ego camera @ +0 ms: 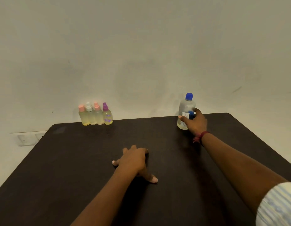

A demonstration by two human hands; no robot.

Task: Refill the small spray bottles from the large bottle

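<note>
A large clear bottle (186,106) with a blue cap stands upright at the far right of the dark table (76,168), with a little yellowish liquid at its bottom. My right hand (196,122) grips its lower body, thumb and fingers curled round it. Several small spray bottles (95,115) stand in a row at the table's far left edge against the wall; two have pink tops, one a white top and one a purple top, and all hold pale yellow liquid. My left hand (135,160) rests flat on the table's middle, fingers spread.
A plain pale wall (141,54) rises right behind the table's far edge. A white wall socket plate (27,139) sits low on the wall at the left. My right forearm stretches across the table's right side.
</note>
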